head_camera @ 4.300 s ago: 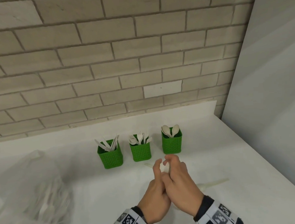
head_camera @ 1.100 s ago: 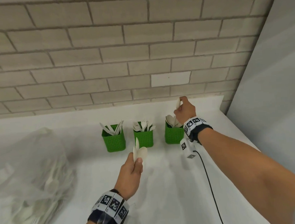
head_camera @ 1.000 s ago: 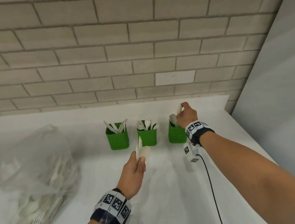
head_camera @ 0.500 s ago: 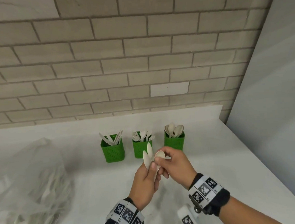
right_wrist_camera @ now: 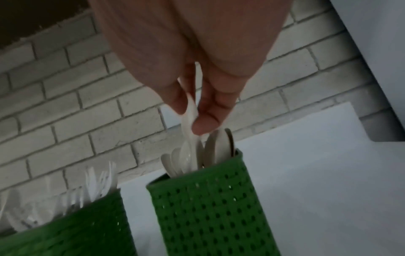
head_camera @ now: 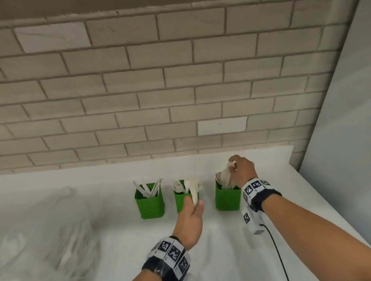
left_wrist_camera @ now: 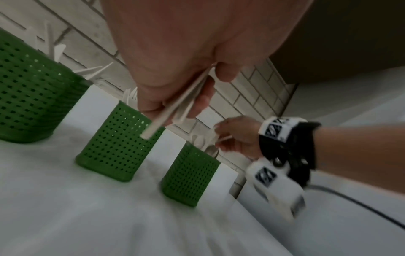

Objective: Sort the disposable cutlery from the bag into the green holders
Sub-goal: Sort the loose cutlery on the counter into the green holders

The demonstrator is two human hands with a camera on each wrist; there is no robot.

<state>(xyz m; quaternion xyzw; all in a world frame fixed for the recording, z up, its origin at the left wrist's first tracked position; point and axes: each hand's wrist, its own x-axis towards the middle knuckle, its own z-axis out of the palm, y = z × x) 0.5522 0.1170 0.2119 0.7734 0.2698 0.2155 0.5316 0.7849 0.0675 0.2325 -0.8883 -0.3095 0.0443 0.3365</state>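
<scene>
Right hand (head_camera: 243, 169) pinches a spoon (right_wrist_camera: 190, 110) above the right green holder (head_camera: 228, 197); left hand (head_camera: 190, 223) grips more spoons (head_camera: 194, 192) before the middle holder (left_wrist_camera: 118, 147); the bag (head_camera: 42, 238) lies left on the desk (head_camera: 228, 255).

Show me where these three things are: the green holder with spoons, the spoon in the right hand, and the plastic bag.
green holder with spoons (head_camera: 227, 199): head view, on its perforated front wall.
spoon in the right hand (right_wrist_camera: 190, 110): right wrist view, on the handle between the fingertips.
plastic bag (head_camera: 48, 235): head view, on its crumpled clear side.
</scene>
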